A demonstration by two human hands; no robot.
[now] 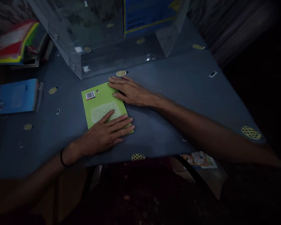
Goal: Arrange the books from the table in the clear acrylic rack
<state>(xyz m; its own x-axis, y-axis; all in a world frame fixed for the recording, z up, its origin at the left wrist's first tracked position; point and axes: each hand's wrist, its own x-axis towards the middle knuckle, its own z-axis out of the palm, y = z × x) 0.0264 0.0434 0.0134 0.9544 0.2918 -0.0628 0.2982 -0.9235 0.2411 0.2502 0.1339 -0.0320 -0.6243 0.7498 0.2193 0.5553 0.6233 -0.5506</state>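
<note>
A green book [100,93] lies flat on the table, its barcode and a pale printed text panel facing up. My left hand [107,131] rests across its lower part with fingers stretched out, covering the near edge and some of the text. Over the book's upper right corner lies my right hand [128,90], its fingers extended and the thumb on the right edge. Neither hand is gripping anything. A dark band circles my left wrist.
On the left, a blue book [17,97] lies on another book. Behind it is a pile of colourful books [14,45]. A clear plastic stand [103,67] holding a blue and yellow item [150,15] occupies the back. The patterned tablecloth [178,84] covers the table.
</note>
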